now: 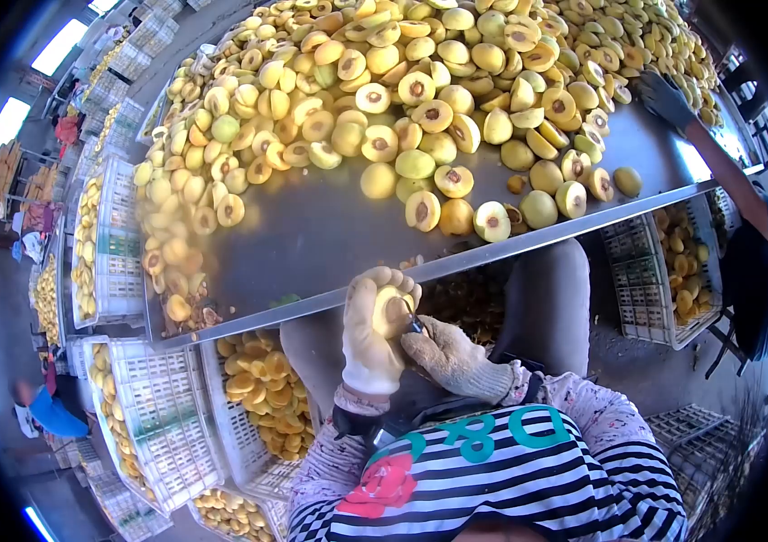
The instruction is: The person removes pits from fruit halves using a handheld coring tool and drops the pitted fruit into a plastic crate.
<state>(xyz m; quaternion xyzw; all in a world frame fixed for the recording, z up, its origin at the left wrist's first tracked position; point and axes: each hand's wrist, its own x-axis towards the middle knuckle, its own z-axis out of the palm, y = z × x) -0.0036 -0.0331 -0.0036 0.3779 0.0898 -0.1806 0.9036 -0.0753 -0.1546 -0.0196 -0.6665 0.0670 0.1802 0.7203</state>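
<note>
My left hand, in a pale work glove, holds a halved yellow fruit with its cut face up, just off the front edge of the metal table. Closed round a small dark tool, my right hand, also gloved, has the tool's tip at the fruit's cut face. Beyond both hands a large heap of halved fruit covers much of the table, many halves showing brown centres. Some halves lie near the table's front edge.
Plastic crates of fruit stand at my left and under the table at the right. A co-worker's gloved hand touches the heap at the right. My knees are under the table's edge.
</note>
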